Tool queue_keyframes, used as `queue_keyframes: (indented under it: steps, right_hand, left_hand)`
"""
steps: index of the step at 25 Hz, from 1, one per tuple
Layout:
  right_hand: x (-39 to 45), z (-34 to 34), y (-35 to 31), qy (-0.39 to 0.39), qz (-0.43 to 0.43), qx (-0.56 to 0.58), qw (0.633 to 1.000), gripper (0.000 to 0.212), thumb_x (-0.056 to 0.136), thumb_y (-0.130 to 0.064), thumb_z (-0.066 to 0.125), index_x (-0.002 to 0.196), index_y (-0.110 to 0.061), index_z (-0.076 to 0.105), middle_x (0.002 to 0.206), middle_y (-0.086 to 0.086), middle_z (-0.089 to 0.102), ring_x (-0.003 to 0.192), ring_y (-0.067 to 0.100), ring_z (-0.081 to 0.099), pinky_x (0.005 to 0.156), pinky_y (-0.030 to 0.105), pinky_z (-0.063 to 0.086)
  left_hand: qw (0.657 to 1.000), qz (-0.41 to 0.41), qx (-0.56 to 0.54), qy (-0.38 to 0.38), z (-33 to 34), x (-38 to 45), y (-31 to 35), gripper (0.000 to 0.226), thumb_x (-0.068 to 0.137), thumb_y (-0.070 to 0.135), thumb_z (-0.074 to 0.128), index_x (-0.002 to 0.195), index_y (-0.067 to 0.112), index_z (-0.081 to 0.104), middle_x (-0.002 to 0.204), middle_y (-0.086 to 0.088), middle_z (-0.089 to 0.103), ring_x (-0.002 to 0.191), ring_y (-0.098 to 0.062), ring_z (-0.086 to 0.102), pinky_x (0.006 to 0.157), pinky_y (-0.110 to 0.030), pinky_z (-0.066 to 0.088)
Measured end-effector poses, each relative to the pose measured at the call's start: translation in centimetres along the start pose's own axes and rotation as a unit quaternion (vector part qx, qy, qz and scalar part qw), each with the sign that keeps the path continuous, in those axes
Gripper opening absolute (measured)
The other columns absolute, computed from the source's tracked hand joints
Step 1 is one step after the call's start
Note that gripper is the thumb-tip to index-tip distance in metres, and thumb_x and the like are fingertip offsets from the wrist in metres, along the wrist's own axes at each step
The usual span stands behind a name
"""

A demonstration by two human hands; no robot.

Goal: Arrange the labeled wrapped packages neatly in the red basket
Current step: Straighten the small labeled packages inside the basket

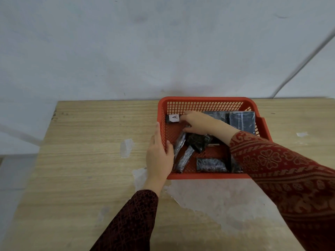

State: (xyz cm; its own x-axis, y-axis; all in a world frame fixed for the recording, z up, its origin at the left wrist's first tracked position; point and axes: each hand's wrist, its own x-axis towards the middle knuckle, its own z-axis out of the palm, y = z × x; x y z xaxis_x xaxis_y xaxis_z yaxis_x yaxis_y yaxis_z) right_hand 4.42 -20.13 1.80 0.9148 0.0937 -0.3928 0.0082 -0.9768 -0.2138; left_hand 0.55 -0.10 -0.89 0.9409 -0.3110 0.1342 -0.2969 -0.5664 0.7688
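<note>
Left hand (159, 156) clamps red basket (204, 176) left wall, thumb inside. Right hand (197, 123) fingers closed on package labeled A (173, 118) (far-left corner); other wrapped packages (211, 165) lie loose inside.

A worn wooden table (87, 160) with peeled pale patches stands against a plain grey-blue wall (145, 48).

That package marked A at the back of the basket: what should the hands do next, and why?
Probably the right hand should square the package marked A into the far left corner of the red basket, since its fingers already touch it while the left hand steadies the wall.
</note>
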Motion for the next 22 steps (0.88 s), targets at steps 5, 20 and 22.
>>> queue_keyframes:
  steps: [5, 20, 22]
  right_hand:
    - [-3.2, 0.2, 0.7, -0.021, -0.019, -0.137, 0.990, 0.067, 0.080, -0.055, 0.062, 0.134, -0.020, 0.044, 0.126, 0.008, 0.059, 0.119, 0.029, 0.050, 0.110, 0.047, 0.027]
    - [-6.6, -2.5, 0.9, 0.086, -0.001, 0.168, 0.982, 0.045, 0.094, -0.053, 0.039, 0.109, -0.018, 0.062, 0.079, 0.005, 0.066, 0.068, 0.008, 0.066, 0.061, 0.017, 0.049]
    - [-5.0, -2.9, 0.4, 0.135, 0.074, 0.263, 0.952, 0.048, 0.094, -0.054, 0.037, 0.072, -0.015, 0.053, 0.049, 0.004, 0.048, 0.038, 0.003, 0.059, 0.047, 0.022, 0.041]
  left_hand:
    - [1.000, -0.003, 0.003, -0.003, -0.1, 0.0, 0.0, 0.070, 0.092, 0.015, 0.053, 0.151, 0.021, 0.016, 0.129, -0.007, 0.054, 0.094, 0.004, 0.038, 0.079, -0.009, 0.036]
    - [1.000, -0.005, -0.004, -0.020, -0.3, 0.1, 0.0, 0.072, 0.092, 0.016, 0.052, 0.152, 0.023, 0.013, 0.133, -0.006, 0.052, 0.091, 0.003, 0.042, 0.072, -0.004, 0.036]
    - [1.000, -0.003, -0.005, -0.015, -0.3, 0.1, 0.1, 0.071, 0.092, 0.016, 0.052, 0.152, 0.024, 0.013, 0.135, -0.006, 0.051, 0.094, 0.003, 0.040, 0.078, -0.008, 0.036]
